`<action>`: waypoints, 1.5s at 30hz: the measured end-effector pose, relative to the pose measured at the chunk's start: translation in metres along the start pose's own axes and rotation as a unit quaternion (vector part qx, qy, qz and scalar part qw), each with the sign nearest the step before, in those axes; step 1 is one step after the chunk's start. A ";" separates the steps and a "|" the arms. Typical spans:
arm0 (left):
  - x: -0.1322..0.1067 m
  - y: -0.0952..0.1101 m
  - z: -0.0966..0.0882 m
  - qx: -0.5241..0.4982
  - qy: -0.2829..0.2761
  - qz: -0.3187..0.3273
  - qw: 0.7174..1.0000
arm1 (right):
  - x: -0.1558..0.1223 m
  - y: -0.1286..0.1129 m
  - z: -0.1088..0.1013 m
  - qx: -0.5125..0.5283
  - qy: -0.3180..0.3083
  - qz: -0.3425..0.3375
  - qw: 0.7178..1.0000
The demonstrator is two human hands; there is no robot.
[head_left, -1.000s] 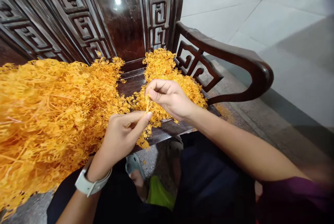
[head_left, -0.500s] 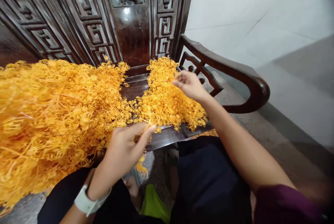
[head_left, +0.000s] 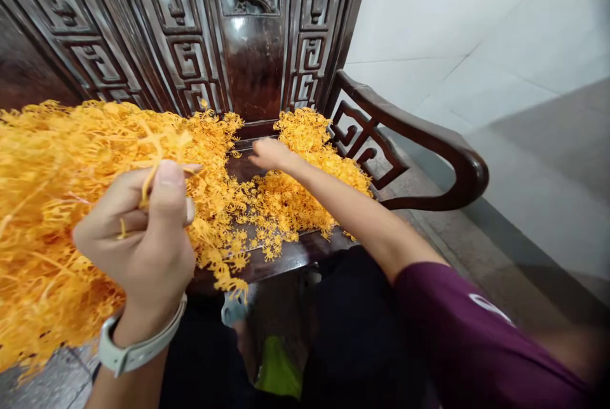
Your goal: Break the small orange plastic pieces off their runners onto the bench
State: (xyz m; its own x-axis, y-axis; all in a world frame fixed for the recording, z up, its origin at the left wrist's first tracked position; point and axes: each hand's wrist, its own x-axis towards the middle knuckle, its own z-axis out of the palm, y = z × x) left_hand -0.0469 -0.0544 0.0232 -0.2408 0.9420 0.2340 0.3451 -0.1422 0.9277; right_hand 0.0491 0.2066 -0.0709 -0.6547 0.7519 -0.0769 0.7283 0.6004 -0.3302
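While my left hand pinches an orange sprig, my right hand touches the small pile, its fingers too hidden to judge.

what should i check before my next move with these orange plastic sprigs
1. Left hand grip on orange sprig: pinched between thumb and fingers, ok.
2. Right hand contents: it is over the chair seat between the heaps, cannot tell.
3. Large heap: spills over the seat's front edge, not ok.
4. Small heap: loose pieces strewn up to the front edge, not ok.
5. Bare strip of seat between the heaps: free, ok.
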 end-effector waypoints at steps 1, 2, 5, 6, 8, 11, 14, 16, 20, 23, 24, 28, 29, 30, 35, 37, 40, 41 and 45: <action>0.004 0.003 -0.001 -0.001 0.004 0.004 1.000 | 0.023 -0.007 0.011 0.003 -0.015 0.016 1.000; 0.007 0.006 -0.002 -0.001 0.010 0.008 1.000 | 0.043 -0.012 0.022 0.008 -0.025 0.031 0.999; 0.012 0.009 -0.006 -0.002 0.060 0.011 0.998 | 0.087 -0.019 0.050 0.031 -0.027 0.063 0.997; 0.012 0.009 -0.007 -0.013 0.101 0.013 0.995 | 0.095 -0.020 0.057 0.041 -0.021 0.067 0.997; 0.011 0.007 -0.009 -0.065 0.202 0.025 0.977 | 0.104 -0.022 0.069 0.063 -0.010 0.065 0.996; 0.010 0.004 -0.011 -0.154 0.275 0.036 0.948 | 0.107 -0.025 0.077 0.087 -0.016 0.053 0.995; 0.011 0.005 -0.012 -0.210 0.257 0.024 0.943 | 0.104 -0.024 0.067 0.088 -0.051 0.028 0.994; 0.012 0.006 -0.012 -0.242 0.240 0.014 0.940 | 0.097 -0.018 0.049 0.086 -0.074 -0.002 0.994; 0.018 0.010 -0.003 -0.277 0.207 0.005 0.938 | 0.052 0.005 -0.001 0.096 -0.095 -0.072 0.988; 0.035 0.016 0.016 -0.290 0.174 0.021 0.941 | -0.011 0.017 -0.023 0.121 -0.096 -0.116 0.981; 0.043 0.019 0.024 -0.293 0.160 0.031 0.942 | -0.032 0.019 -0.025 0.128 -0.093 -0.126 0.979; 0.072 0.030 0.057 -0.324 0.093 0.051 0.940 | -0.094 0.027 -0.019 0.152 -0.066 -0.133 0.977; 0.077 0.032 0.064 -0.338 0.077 0.044 0.937 | -0.102 0.031 -0.020 0.162 -0.049 -0.126 0.978; 0.080 0.032 0.070 -0.352 0.061 0.035 0.933 | -0.108 0.036 -0.023 0.175 -0.025 -0.115 0.978; 0.092 0.029 0.084 -0.402 -0.032 -0.007 0.915 | -0.144 0.068 -0.057 0.284 0.149 -0.027 0.947; 0.100 0.030 0.086 -0.429 -0.040 -0.022 0.902 | -0.167 0.070 -0.069 0.427 0.162 0.003 0.889; 0.111 0.035 0.090 -0.461 -0.034 -0.056 0.885 | -0.197 0.057 -0.072 0.591 0.102 0.012 0.800; 0.112 0.038 0.092 -0.473 -0.034 -0.069 0.878 | -0.203 0.049 -0.070 0.587 0.093 0.006 0.804; 0.106 0.048 0.100 -0.534 -0.050 -0.117 0.836 | -0.204 0.022 -0.051 0.471 0.133 -0.012 0.872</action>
State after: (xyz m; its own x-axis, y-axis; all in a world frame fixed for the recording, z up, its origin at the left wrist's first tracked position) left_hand 0.0355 0.0689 0.0637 -0.0933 0.9951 0.0336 -0.7207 -0.0908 0.6872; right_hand 0.2092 0.0804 -0.0142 -0.5063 0.8541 0.1193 0.1452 0.2208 -0.9644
